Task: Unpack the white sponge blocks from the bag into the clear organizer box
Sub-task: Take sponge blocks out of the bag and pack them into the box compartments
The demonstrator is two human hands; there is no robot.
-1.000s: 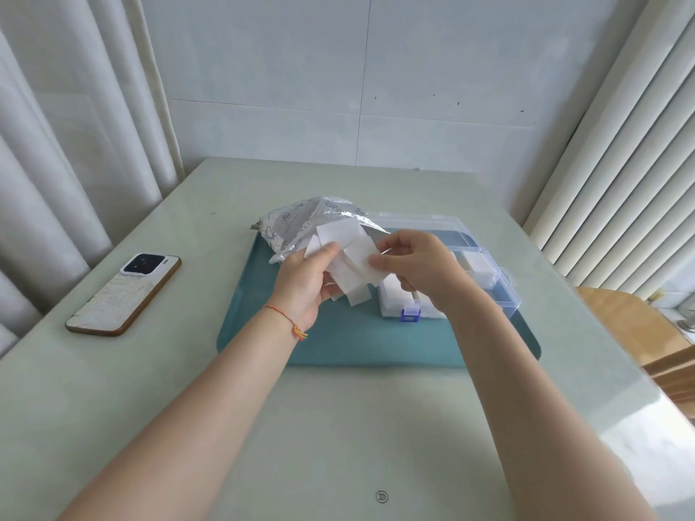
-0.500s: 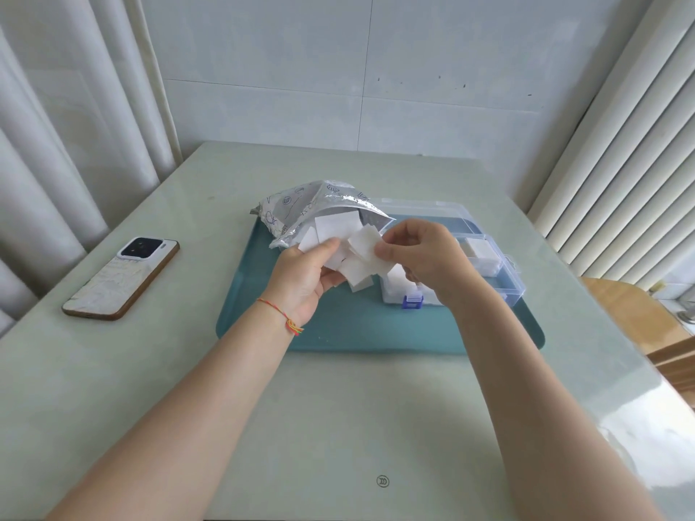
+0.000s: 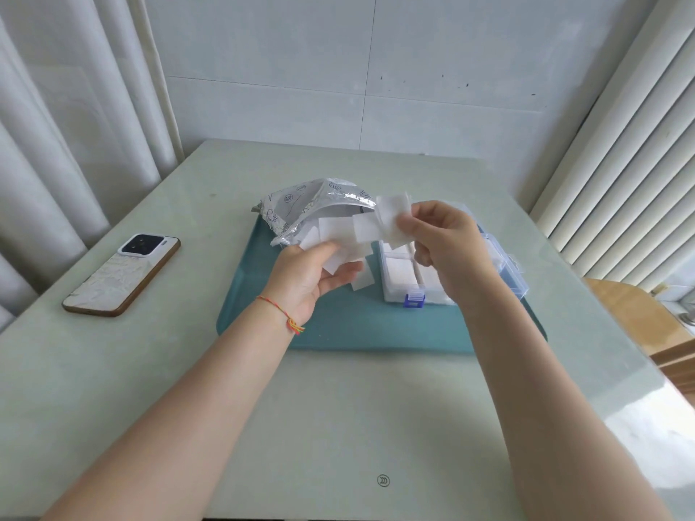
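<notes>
A silver foil bag lies open on the back left of a teal tray. My left hand holds a loose bunch of white sponge blocks in front of the bag's mouth. My right hand pinches one white sponge block at the top right of that bunch, above the clear organizer box. The box stands on the tray's right half, mostly hidden behind my right hand. White sponge blocks lie in its near compartments.
A phone lies face down on the pale green table to the left of the tray. The box has a blue latch at its front. Curtains hang at left, blinds at right, and a wooden seat stands beyond the table's right edge.
My right hand has lifted up and to the right with one sponge block, drawing it away from the bunch in my left hand. The left hand has stayed by the bag.
</notes>
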